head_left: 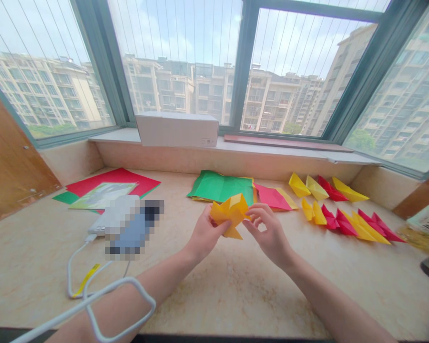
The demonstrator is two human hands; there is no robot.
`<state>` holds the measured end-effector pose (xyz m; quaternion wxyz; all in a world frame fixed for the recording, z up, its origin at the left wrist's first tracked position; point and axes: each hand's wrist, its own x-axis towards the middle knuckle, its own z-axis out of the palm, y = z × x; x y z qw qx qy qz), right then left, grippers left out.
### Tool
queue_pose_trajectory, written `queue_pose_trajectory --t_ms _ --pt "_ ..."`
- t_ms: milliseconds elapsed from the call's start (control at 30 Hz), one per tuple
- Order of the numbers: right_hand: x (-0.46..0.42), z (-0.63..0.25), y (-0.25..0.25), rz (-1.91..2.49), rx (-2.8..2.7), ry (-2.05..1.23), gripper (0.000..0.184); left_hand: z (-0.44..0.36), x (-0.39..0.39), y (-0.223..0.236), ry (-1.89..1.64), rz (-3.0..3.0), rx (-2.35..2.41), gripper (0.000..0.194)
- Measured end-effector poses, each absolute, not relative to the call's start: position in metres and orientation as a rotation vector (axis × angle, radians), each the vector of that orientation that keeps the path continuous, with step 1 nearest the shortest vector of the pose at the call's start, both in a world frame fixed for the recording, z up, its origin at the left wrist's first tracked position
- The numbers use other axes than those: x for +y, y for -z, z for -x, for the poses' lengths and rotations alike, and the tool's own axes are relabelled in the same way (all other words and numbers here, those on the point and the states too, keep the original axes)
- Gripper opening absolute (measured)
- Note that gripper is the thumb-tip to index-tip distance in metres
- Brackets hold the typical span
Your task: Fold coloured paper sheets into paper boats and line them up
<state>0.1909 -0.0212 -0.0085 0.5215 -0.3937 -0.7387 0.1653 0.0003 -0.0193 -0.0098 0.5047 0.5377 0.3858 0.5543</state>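
Left hand point(204, 234): mostly closed, pinching the folded yellow origami paper point(230, 214).
Right hand point(268, 234): half curled, fingertips on the paper's right side.
Paper: held up between both hands, above the worktop point(32, 267), mid-front.
Behind: green paper sheets point(219, 186).
Right: folded paper boats point(343, 224).

This is a home, a flat on an upper floor: a green-framed bay window point(243, 66) wraps around the room, with thin safety wires point(203, 47) strung down the glass. Tall apartment blocks point(271, 100) with balconies fill the view outside. A wide, beige stone window ledge point(32, 281) runs beneath the panes, beside a wooden door point(14, 157).
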Motion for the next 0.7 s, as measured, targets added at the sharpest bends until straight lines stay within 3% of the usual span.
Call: queue_pose_trajectory --t_ms 133,267,700 --pt "-0.018 -0.193 0.012 0.994 -1.801 -0.397 0.023 0.002 -0.019 0.01 -1.301 -1.355 0.959 0.041" --pt "-0.019 -0.196 0.011 0.926 -1.872 -0.399 0.017 0.002 -0.02 0.007 -1.296 -1.301 0.956 0.037" --pt "-0.023 -0.203 0.005 0.795 -2.288 -0.08 0.034 0.002 -0.023 0.008 -1.179 -1.101 0.902 0.038"
